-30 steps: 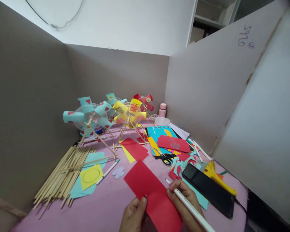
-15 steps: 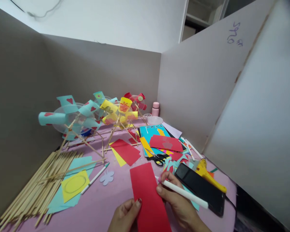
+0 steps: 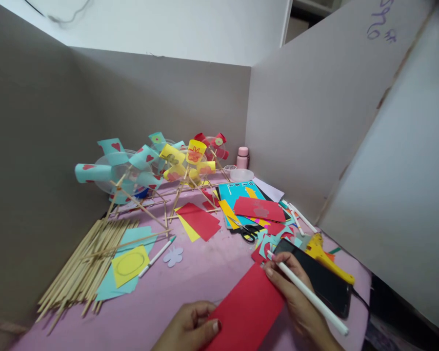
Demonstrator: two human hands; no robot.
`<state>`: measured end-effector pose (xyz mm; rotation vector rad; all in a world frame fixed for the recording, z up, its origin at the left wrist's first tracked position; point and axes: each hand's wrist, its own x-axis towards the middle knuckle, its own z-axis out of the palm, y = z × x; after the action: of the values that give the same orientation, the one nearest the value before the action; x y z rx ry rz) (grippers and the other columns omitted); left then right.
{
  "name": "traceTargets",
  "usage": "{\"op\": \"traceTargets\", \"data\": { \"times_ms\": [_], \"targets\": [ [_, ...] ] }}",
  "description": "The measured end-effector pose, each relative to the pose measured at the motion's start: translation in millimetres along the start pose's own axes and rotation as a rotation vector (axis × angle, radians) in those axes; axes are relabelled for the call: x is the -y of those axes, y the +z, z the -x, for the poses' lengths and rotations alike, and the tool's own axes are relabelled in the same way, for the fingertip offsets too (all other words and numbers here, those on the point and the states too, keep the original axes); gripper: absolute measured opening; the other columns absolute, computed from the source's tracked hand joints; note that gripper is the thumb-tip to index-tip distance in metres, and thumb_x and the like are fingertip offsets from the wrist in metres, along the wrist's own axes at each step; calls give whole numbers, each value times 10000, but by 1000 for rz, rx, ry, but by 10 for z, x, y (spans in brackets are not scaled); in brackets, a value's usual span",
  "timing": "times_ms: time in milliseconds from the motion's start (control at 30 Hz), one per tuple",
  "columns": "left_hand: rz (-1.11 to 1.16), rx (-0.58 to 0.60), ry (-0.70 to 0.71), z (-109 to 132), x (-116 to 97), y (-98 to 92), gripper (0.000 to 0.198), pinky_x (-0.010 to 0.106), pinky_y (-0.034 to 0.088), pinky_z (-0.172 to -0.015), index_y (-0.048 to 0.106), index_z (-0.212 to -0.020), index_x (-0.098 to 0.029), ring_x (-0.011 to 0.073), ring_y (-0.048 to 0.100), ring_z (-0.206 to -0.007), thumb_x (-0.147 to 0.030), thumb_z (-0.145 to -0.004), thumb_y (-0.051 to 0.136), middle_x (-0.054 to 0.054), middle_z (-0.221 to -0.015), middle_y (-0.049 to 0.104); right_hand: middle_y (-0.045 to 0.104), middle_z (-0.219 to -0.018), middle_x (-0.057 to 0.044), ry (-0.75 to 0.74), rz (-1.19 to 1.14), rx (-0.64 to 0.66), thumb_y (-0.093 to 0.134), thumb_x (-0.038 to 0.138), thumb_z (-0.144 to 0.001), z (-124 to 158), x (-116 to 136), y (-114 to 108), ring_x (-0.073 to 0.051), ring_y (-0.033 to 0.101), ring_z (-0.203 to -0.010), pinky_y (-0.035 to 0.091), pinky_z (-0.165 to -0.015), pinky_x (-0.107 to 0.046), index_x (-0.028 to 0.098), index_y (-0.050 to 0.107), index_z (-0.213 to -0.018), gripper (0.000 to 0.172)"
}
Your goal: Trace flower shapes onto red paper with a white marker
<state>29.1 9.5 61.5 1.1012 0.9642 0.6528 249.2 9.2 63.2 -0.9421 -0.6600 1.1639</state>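
Note:
Between thumb and fingers, my left hand (image 3: 190, 326) grips the lower left side of a red paper strip (image 3: 250, 307). The strip slants up to the right above the pink table. A white felt-tip pen (image 3: 316, 296) with a pink tip is in my right hand (image 3: 296, 297). That pen's tip points up and left, apart from the red paper, while my right fingers touch the paper's upper right corner. Near my left hand lie a pale flower-shaped paper cutout (image 3: 173, 256) and another white pen (image 3: 157, 257) with a green end.
Paper-and-stick windmills (image 3: 124, 170) stand at the back left, behind a pile of wooden sticks (image 3: 80, 268). Black-handled scissors (image 3: 249, 234), a phone (image 3: 325, 282) and a yellow glue gun (image 3: 327, 258) lie on the right. A pink bottle (image 3: 242, 158) is near the back panel.
The red paper has turned clockwise, its top swinging to the right. My right hand has moved slightly right with the pen, and the whole view has shifted.

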Motion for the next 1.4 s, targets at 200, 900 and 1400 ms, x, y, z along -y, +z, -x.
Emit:
{"op": "traceTargets", "data": {
  "times_ms": [200, 900, 1400],
  "targets": [
    [-768, -164, 236, -124, -190, -319, 203, 281, 464, -727, 732, -904, -228, 235, 664, -806, -300, -826, 559, 50, -879, 735, 604, -681, 11, -149, 565, 68, 654, 312, -790, 86, -151, -160, -154, 542, -566, 429, -531, -257, 226, 539, -801, 144],
    [-1403, -295, 350, 322, 566, -437, 516, 398, 311, -1064, 265, -1431, -296, 229, 373, -1326, -312, -936, 411, 45, -1458, 337, 522, -1345, -198, -631, 1565, 792, 606, 232, -814, 226, -511, -333, -347, 506, -1228, 465, -942, -495, 169, 610, -1157, 349],
    [-1713, -234, 670, 154, 849, -151, 611, 310, 423, -918, 369, -1408, -257, 232, 555, -1170, -540, -881, 494, 61, -1332, 531, 715, -1069, -184, -1022, 1393, 518, 554, 290, -876, 144, -500, -486, -304, 697, -939, 569, -760, -379, 180, 535, -1145, 291]
  ]
}}
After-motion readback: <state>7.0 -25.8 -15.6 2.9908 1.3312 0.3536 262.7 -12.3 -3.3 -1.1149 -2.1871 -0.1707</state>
